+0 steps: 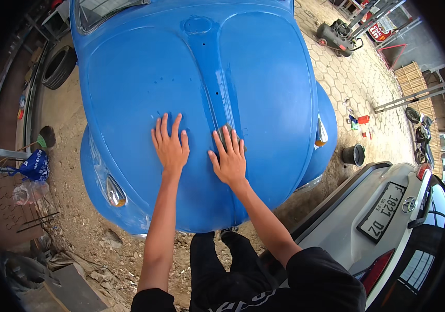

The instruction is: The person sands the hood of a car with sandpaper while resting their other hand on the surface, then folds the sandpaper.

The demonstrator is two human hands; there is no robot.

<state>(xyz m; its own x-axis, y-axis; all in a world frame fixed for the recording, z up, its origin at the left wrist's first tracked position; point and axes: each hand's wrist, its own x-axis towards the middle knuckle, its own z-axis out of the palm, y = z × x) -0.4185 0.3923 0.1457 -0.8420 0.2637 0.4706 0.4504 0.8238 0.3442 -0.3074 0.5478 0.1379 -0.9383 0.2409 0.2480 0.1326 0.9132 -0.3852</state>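
A blue car hood [144, 73] with a raised centre ridge spreads out before me, its paint matte with darker wet-looking streaks along the ridge. My left hand [171, 145] lies flat on the left half, fingers spread, nothing in it. Just right of the ridge, my right hand [230, 158] presses a dark grey piece of sandpaper [225, 136] against the paint. Its fingers and palm cover most of that piece; only edges show around the fingers. Small holes run along the ridge, and an oval mark [198, 24] sits near its far end.
A silver car [336, 208] stands close at lower right. Beyond the right fender are a black bucket [354, 155] and an air compressor [334, 37]. On the left lie a tire [59, 67], a broom [47, 136] and a blue bag [35, 165].
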